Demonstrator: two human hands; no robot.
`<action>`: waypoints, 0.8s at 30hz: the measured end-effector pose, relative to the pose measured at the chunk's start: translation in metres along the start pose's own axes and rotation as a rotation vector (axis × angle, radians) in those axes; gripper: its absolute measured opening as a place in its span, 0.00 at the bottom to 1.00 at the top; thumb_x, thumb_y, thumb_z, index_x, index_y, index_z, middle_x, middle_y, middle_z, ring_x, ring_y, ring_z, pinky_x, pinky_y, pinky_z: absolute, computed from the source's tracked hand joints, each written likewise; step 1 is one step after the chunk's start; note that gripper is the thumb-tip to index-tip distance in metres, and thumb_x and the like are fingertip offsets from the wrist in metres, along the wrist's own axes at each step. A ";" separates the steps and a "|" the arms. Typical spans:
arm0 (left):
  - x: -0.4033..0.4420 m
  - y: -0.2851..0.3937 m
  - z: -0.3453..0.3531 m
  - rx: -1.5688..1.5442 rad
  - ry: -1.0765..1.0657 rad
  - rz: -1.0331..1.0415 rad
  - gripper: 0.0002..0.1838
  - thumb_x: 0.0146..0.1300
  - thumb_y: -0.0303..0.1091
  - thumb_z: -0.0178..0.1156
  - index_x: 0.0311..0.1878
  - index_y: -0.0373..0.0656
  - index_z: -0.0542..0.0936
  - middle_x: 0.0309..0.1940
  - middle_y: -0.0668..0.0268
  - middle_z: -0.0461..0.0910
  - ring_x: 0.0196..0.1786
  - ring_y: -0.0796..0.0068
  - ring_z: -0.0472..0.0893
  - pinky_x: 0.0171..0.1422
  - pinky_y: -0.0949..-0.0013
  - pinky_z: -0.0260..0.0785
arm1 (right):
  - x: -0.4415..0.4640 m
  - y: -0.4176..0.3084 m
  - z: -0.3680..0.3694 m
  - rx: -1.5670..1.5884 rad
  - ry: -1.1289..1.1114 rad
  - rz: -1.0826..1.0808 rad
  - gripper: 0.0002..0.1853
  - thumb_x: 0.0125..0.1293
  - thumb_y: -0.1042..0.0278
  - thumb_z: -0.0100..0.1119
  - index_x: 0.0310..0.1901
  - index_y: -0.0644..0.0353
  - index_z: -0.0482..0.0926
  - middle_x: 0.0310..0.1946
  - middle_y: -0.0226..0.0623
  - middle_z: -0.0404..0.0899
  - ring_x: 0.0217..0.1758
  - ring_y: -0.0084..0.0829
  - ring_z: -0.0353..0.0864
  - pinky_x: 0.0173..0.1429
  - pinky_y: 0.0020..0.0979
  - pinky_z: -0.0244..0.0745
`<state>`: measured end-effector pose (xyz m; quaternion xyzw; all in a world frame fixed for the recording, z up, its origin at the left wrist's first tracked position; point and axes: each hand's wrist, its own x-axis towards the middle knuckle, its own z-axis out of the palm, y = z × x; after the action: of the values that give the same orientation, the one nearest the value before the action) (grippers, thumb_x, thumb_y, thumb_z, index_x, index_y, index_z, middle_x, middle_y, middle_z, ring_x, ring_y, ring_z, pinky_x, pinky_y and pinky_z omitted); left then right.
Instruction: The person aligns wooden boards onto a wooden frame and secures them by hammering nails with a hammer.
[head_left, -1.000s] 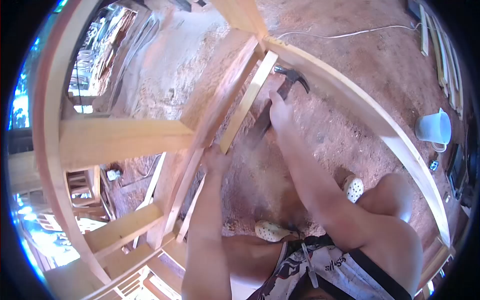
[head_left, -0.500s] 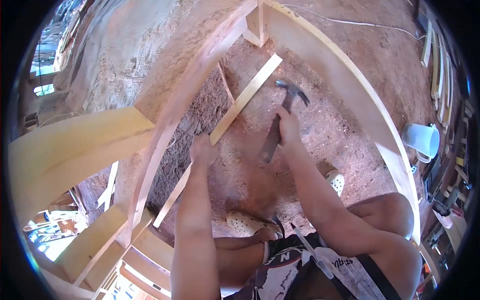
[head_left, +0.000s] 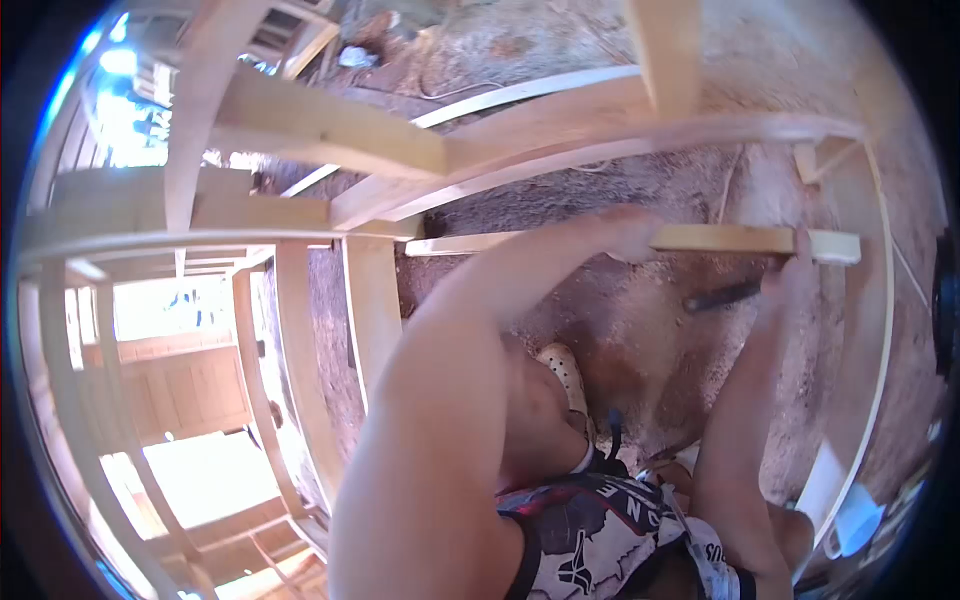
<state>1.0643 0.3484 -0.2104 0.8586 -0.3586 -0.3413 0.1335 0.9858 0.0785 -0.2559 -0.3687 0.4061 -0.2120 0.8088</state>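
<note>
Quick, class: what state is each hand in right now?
Left hand: closed, holding the wooden strip.
Right hand: blurred, but appears closed around a dark handle.

I log the letters N and E on the patterned garment; other lettering there illegible.

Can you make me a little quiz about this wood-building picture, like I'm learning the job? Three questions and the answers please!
1. True or false: the left hand is empty.
2. What does the pale shoe have? A) laces B) holes C) a buckle
3. Fill in: the dark handle is in the ___ hand.

Key:
1. False; it holds the wooden strip.
2. B
3. Right
</note>
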 end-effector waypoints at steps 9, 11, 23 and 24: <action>-0.017 0.037 -0.019 0.129 0.132 0.043 0.15 0.48 0.35 0.64 0.39 0.40 0.86 0.38 0.48 0.86 0.45 0.47 0.86 0.50 0.51 0.78 | -0.020 -0.049 0.009 0.113 0.025 -0.231 0.22 0.69 0.55 0.64 0.53 0.65 0.74 0.42 0.41 0.78 0.43 0.41 0.82 0.48 0.45 0.81; -0.025 0.048 -0.032 0.127 0.095 0.031 0.15 0.48 0.35 0.63 0.38 0.38 0.86 0.38 0.48 0.86 0.45 0.47 0.86 0.50 0.51 0.78 | -0.018 -0.061 0.015 0.119 0.054 -0.260 0.24 0.68 0.55 0.64 0.56 0.67 0.73 0.43 0.42 0.79 0.43 0.41 0.82 0.46 0.46 0.81; -0.128 -0.029 -0.054 0.186 0.009 -0.201 0.18 0.47 0.40 0.66 0.40 0.39 0.86 0.37 0.53 0.86 0.44 0.54 0.86 0.50 0.54 0.79 | -0.011 -0.111 -0.007 0.152 0.171 -0.331 0.32 0.68 0.58 0.65 0.67 0.67 0.68 0.58 0.47 0.75 0.58 0.47 0.79 0.60 0.54 0.80; -0.132 -0.035 -0.044 0.241 0.123 -0.187 0.16 0.46 0.38 0.65 0.38 0.40 0.87 0.39 0.53 0.87 0.46 0.55 0.87 0.52 0.53 0.79 | -0.008 -0.105 -0.008 0.146 0.163 -0.296 0.32 0.68 0.57 0.65 0.66 0.66 0.67 0.57 0.46 0.75 0.57 0.46 0.79 0.61 0.55 0.78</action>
<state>1.0456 0.4660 -0.1301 0.9172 -0.3066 -0.2538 0.0189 0.9702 0.0137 -0.1742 -0.3464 0.3952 -0.3869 0.7577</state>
